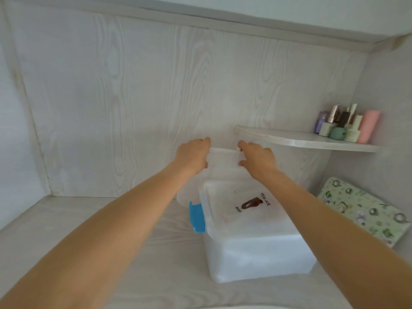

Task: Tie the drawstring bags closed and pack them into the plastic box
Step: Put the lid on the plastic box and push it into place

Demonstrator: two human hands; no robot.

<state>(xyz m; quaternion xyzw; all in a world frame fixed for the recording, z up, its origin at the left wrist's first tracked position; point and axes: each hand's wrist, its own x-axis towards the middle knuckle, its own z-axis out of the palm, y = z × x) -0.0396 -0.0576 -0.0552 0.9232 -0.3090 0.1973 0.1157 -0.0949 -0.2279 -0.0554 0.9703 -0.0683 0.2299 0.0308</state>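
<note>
A translucent white plastic box (256,259) with a blue latch (197,217) on its left side stands on the pale surface. On top inside it lies a white drawstring bag (249,217) with a brown print and dark lettering. Behind the box a flat white piece (223,161), seemingly the box's lid, stands on edge against the wall. My left hand (194,156) grips its upper left edge and my right hand (256,158) grips its upper right edge. Its lower part is hidden behind the box.
A curved corner shelf (307,140) at the right carries several small bottles and a pink tube (369,127). A green floral cushion (361,210) lies to the right of the box. A wood-grain wall (133,108) rises close behind.
</note>
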